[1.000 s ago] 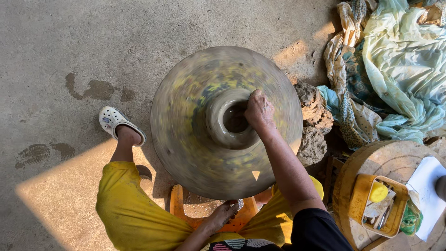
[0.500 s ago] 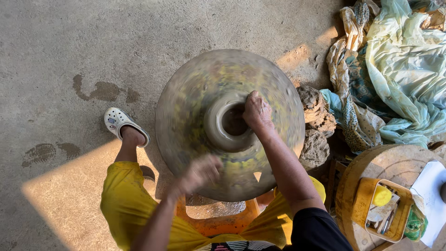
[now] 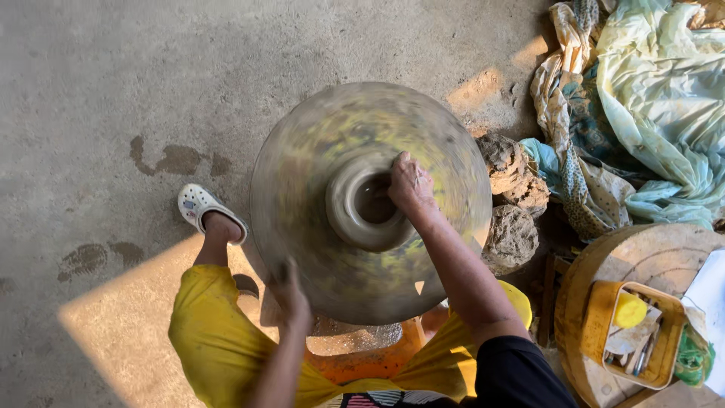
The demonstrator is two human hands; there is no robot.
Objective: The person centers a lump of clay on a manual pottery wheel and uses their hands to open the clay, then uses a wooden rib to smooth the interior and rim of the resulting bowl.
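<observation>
Looking down from our head, we see a big round brown potter's wheel [image 3: 317,249] in the middle of the frame, all blurry. On its middle sits a small grey clay pot with a round open mouth [image 3: 349,219].

Our right hand [image 3: 410,183] is on the right side of the pot's rim. The fingers are curled over the rim, with the tips dipping inside the mouth, so they press the clay wall. Our right arm runs down to the lower right of the frame, ending in a black sleeve [image 3: 513,374].

Our left hand [image 3: 291,295] is at the lower left edge of the wheel. It is blurry, so we cannot tell if it is spread or closed, or if it touches the wheel.

Our yellow trousers [image 3: 208,332] fill the bottom of the frame, and our foot in a white holey plastic shoe [image 3: 200,205] rests on the grey concrete floor [image 3: 113,91] left of the wheel.

Just right of the wheel lie rough brown lumps of clay [image 3: 510,196]. Pale green and patterned cloths [image 3: 642,106] are piled in the upper right. In the lower right stands a round wooden stump [image 3: 657,253] with a yellow plastic box of small tools [image 3: 630,332] on top.
</observation>
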